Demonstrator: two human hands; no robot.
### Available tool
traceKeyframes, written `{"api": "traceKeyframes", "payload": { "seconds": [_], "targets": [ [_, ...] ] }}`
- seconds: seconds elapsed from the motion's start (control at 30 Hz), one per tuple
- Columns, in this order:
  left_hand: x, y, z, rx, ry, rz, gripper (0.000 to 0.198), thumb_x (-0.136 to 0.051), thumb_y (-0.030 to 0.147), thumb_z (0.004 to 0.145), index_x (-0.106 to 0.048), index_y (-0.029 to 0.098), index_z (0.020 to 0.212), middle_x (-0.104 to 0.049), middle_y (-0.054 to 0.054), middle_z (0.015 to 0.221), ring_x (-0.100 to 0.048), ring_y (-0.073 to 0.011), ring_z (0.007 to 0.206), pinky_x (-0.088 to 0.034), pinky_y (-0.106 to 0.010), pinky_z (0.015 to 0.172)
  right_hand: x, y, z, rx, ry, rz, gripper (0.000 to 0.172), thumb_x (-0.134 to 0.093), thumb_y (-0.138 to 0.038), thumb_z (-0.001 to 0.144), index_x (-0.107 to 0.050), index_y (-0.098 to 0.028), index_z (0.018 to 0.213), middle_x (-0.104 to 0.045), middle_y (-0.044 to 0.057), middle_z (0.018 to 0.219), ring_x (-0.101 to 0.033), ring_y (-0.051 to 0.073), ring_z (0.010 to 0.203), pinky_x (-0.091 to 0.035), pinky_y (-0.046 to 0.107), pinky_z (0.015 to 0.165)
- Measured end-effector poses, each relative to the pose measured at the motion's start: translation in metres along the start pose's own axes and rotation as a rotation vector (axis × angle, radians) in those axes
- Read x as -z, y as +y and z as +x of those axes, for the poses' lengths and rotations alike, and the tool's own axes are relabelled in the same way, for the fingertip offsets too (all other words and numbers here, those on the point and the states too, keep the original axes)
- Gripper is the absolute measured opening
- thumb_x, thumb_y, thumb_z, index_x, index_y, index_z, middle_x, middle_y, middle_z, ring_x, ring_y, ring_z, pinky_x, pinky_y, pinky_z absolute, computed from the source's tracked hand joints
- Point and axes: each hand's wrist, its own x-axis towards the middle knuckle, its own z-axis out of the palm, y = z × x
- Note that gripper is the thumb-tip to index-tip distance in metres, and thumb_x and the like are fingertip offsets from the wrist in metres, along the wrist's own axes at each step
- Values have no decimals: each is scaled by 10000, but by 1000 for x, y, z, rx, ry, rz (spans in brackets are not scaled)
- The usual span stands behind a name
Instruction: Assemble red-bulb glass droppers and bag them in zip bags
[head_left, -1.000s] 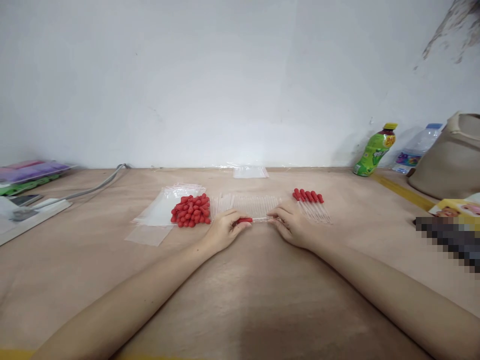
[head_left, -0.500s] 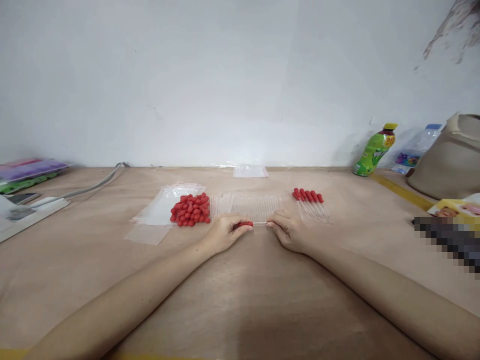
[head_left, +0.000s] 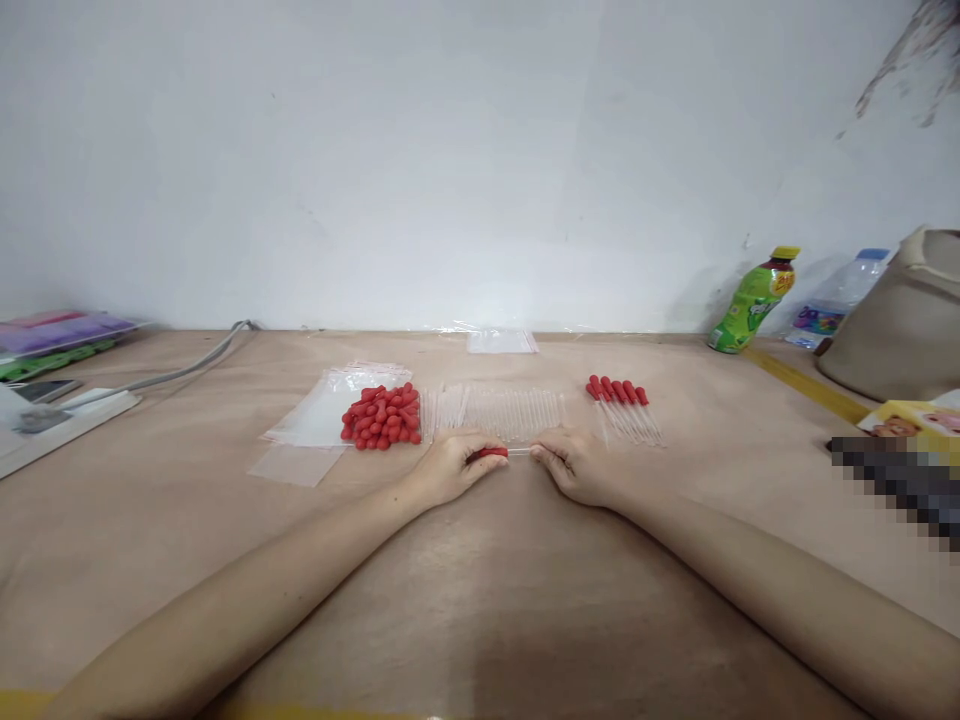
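Note:
Between thumb and fingers my left hand [head_left: 459, 468] pinches a red rubber dropper bulb [head_left: 493, 453]. A clear, thin pipette tube [head_left: 519, 452] runs from the bulb's open end to my right hand [head_left: 571, 465], whose fingers are closed on its other end. Just behind my hands lies a row of loose clear tubes [head_left: 517, 412]. To the left of them is a heap of red bulbs [head_left: 381, 418]. On the right, several droppers [head_left: 622, 405] lie side by side, red bulbs on their far ends and clear tubes toward me.
Clear plastic bags [head_left: 307, 415] lie under and left of the bulb heap, and another bag [head_left: 501, 342] lies by the wall. A green bottle [head_left: 754, 300], a clear bottle [head_left: 840, 300] and a beige bag [head_left: 896, 320] stand at back right. A cable [head_left: 187, 370] crosses the left.
Both hands stay in nearly the same place, still on the bulb and tube. My right fingers sit very slightly further left. The view has shifted a little.

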Motion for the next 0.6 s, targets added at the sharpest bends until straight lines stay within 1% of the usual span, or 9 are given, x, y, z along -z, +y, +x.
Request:
{"api": "traceKeyframes", "payload": {
  "seconds": [0.17, 0.33, 0.4, 0.47, 0.53, 0.57, 0.6],
  "targets": [
    [0, 0, 0, -10, 7, 1, 165, -525, 270, 806, -640, 167, 863, -658, -32, 794, -584, -129, 714, -444, -235, 660, 0, -1, 1, -51, -53, 45, 300, -323, -248, 877, -485, -179, 633, -531, -8, 587, -457, 111, 558, -344, 246, 607],
    [0, 0, 2, 44, 39, -15, 190, -529, 296, 800, -647, 169, 877, -663, -34, 799, -587, -134, 699, -457, -241, 652, 6, -1, 5, -65, -113, 44, 298, -303, -257, 889, -509, -180, 689, -557, 4, 626, -484, 121, 589, -348, 240, 592],
    [0, 0, 2, 48, 41, -17, 190, -525, 297, 802, -649, 173, 876, -660, -32, 798, -585, -134, 697, -459, -245, 655, 11, -2, 7, -21, -133, -34, 283, -317, -262, 888, -529, -174, 722, -570, 21, 657, -492, 129, 620, -347, 257, 628],
    [0, 0, 3, 51, 43, -8, 191, -525, 304, 802, -647, 179, 879, -653, -29, 790, -579, -134, 695, -462, -252, 663, 15, -5, 9, 41, -130, -164, 254, -353, -260, 876, -557, -172, 753, -579, 39, 677, -496, 146, 656, -335, 290, 679],
    [1, -1, 3, 69, 66, 4, 231, -547, 330, 783, -624, 181, 941, -633, -32, 800, -567, -132, 684, -468, -256, 655, 20, -5, 12, 80, -112, -275, 233, -379, -248, 861, -573, -170, 758, -581, 53, 677, -494, 164, 681, -323, 310, 700],
    [1, -1, 3, 85, 87, 9, 281, -561, 345, 769, -599, 181, 994, -615, -36, 825, -558, -128, 675, -472, -257, 646, 22, -2, 13, 68, -87, -304, 228, -383, -240, 855, -573, -167, 752, -582, 60, 679, -494, 170, 690, -325, 306, 691],
    [1, -2, 3, 101, 112, 14, 340, -574, 357, 757, -566, 183, 1048, -592, -40, 857, -548, -123, 665, -476, -256, 637, 25, 1, 14, 24, -50, -317, 225, -382, -233, 850, -572, -163, 750, -586, 66, 691, -497, 173, 696, -330, 295, 671]
  ]
}}
